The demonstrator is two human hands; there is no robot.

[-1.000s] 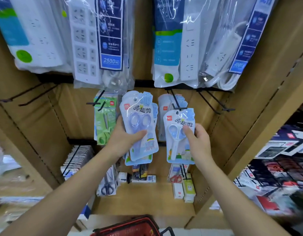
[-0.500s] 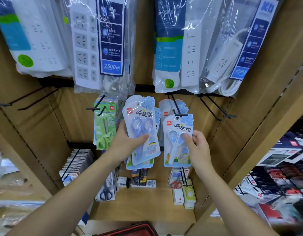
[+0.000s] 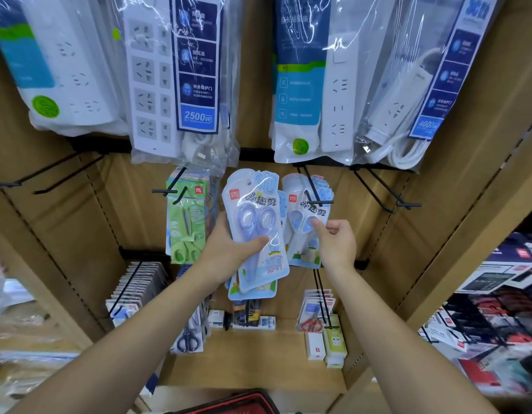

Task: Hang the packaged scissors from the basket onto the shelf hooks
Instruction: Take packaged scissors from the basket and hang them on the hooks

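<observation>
My left hand grips a small stack of blue packaged scissors in front of the cardboard shelf, thumb across the front. Right of it, my right hand pinches the right edge of one white-and-blue scissors pack, thumb on its front. That pack lies against the others hanging on a black shelf hook, its top at the hook. The rim of the red basket shows at the bottom edge.
Green scissors packs hang on the hook to the left. Bare hooks stick out at the right and far left. Bagged power strips hang overhead. Small boxes and more scissors sit lower on the shelf.
My right hand raised its scissors pack up and back until its top met the hook with the hanging packs. My left hand and its stack stayed about where they were.
</observation>
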